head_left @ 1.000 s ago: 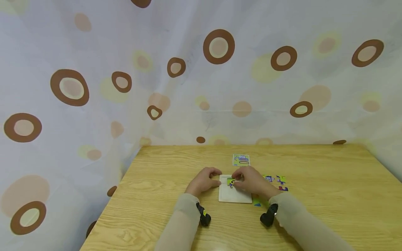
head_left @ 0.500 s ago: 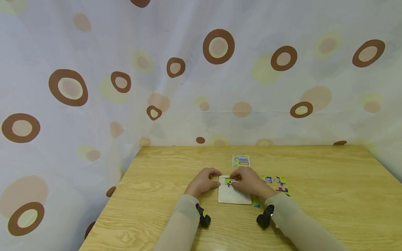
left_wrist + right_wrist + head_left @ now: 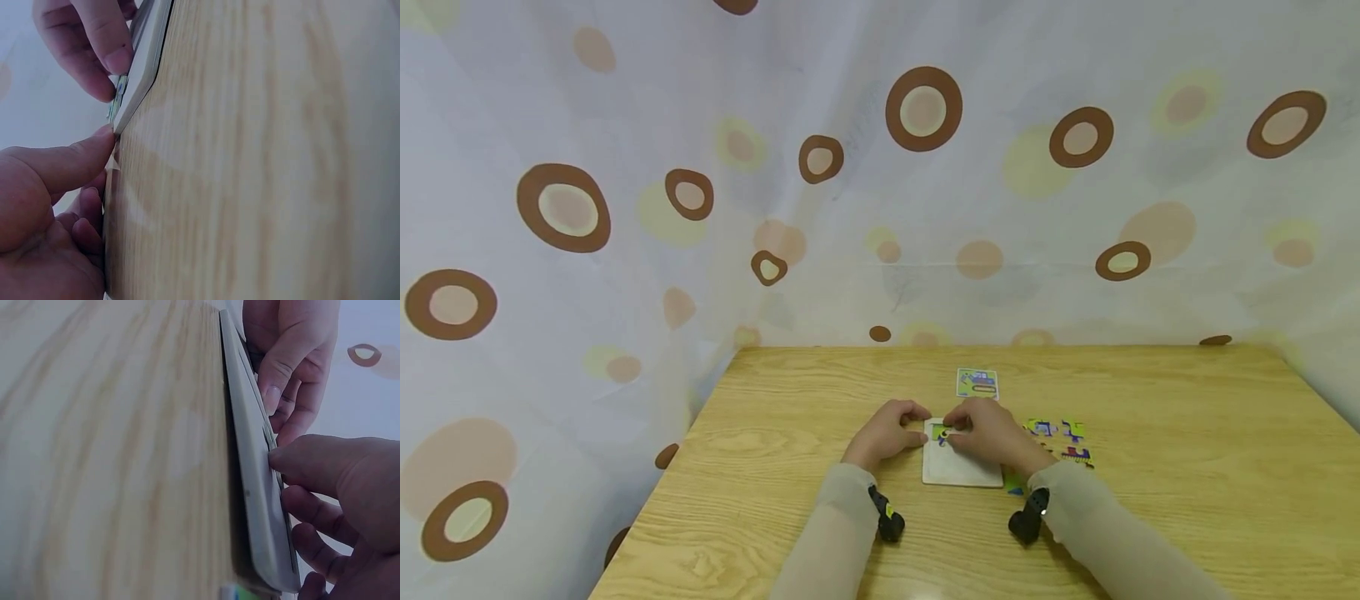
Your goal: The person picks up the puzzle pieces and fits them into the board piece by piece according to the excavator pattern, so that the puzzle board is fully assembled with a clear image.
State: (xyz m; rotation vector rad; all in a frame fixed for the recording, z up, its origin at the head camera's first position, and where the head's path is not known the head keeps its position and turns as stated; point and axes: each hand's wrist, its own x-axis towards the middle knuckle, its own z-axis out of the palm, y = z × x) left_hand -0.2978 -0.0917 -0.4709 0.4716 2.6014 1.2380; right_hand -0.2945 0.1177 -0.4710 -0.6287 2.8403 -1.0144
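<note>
In the head view, a white square puzzle tray (image 3: pixel 962 468) lies on the wooden table. My left hand (image 3: pixel 887 433) holds the tray at its far left corner, the thumb against the left edge and the fingers behind. With thumb and fingers my right hand (image 3: pixel 988 432) pinches a green jigsaw piece (image 3: pixel 940 433) over the tray's upper left part. The left wrist view shows the piece (image 3: pixel 117 94) slightly above the tray rim (image 3: pixel 145 81). The right hand covers much of the tray's far right side.
Several loose jigsaw pieces (image 3: pixel 1073 431) lie right of the tray, partly hidden by the right forearm. A green piece (image 3: pixel 1014 483) lies by the tray's near right corner. Behind the tray is a picture card (image 3: pixel 977 382) with a digger-like vehicle. A patterned curtain (image 3: pixel 985 192) stands behind the table.
My right hand has moved a little left with the jigsaw piece, toward the tray's far left corner. The left hand has stayed put at the tray's edge.
</note>
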